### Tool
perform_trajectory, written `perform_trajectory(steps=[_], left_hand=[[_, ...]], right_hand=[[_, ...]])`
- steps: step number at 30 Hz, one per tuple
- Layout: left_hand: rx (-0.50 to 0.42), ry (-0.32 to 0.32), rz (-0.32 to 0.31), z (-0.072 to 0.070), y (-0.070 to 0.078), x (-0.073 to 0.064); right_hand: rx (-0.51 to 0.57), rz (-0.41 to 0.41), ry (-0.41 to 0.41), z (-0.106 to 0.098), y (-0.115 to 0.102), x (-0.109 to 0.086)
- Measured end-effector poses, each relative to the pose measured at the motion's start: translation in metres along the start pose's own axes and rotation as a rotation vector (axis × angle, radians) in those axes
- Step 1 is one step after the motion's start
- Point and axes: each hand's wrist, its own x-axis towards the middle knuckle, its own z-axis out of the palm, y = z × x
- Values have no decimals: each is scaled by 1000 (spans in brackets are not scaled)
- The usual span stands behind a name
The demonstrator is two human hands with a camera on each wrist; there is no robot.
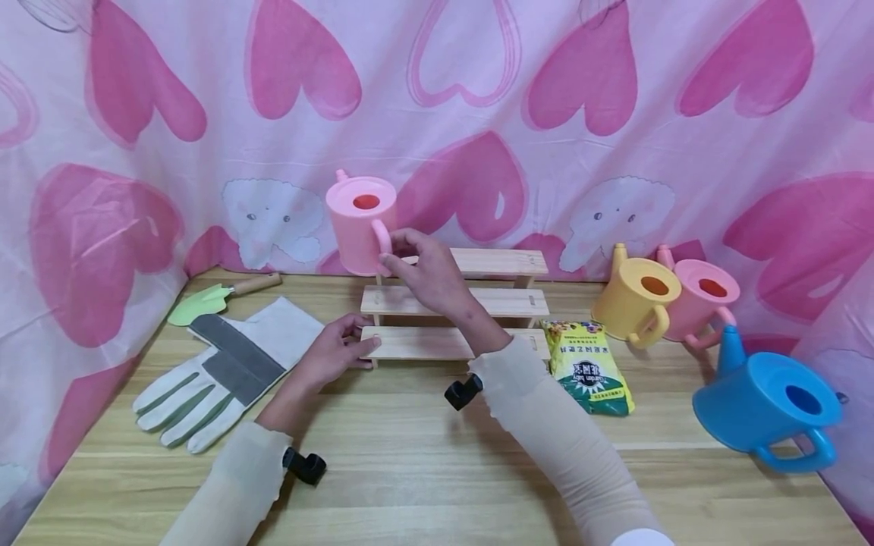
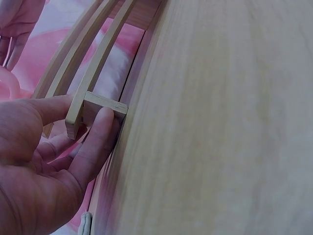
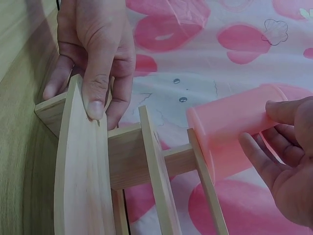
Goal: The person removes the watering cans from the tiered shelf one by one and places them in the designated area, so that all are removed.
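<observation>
A three-tier wooden stand [image 1: 512, 302] rests on the table. My left hand [image 1: 334, 350] grips the left end of its lowest tier, the thumb on the board's top; the left wrist view shows fingers [image 2: 95, 142] against the end piece. At the left end of the top tier is a pink watering can [image 1: 355, 235], upright, its spout toward the back left. By its handle, my right hand [image 1: 430, 265] holds the can. In the right wrist view, the can's base [image 3: 200, 139] is right at the top tier's edge.
On the left lie a green trowel [image 1: 201, 305] and a grey-white glove [image 1: 249, 364]. A yellow fertilizer bag [image 1: 590, 371] is by the stand's right end. Farther right are a yellow watering can [image 1: 624, 299], another pink watering can [image 1: 696, 303] and a blue watering can [image 1: 758, 402]. A heart-patterned curtain [image 1: 464, 114] hangs behind.
</observation>
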Motion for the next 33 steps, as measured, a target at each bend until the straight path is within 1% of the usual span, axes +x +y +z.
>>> perform_trajectory(steps=[4,9,14,19,22,26,33], left_hand=[[-2,-5,7,-1,-1,0],[-18,-15,25,-2,-2,-1],[-21,-23,37,-2,-3,0],[-25,-20,42,-2,-4,1],[-29,-22,40,-2,-4,1],[-19,-14,28,-1,-3,1],[-5,5,10,0,-1,1]], right_hand=[[-2,-5,-6,-2,-1,-2],[5,-44,-8,-8,-3,-8],[7,-63,-4,-21,-5,-19],[7,-86,16,-35,-6,-36],[-6,-76,32,-45,-8,-50],[-17,-42,48,-57,-12,-67],[-77,19,60,-79,-15,-98]])
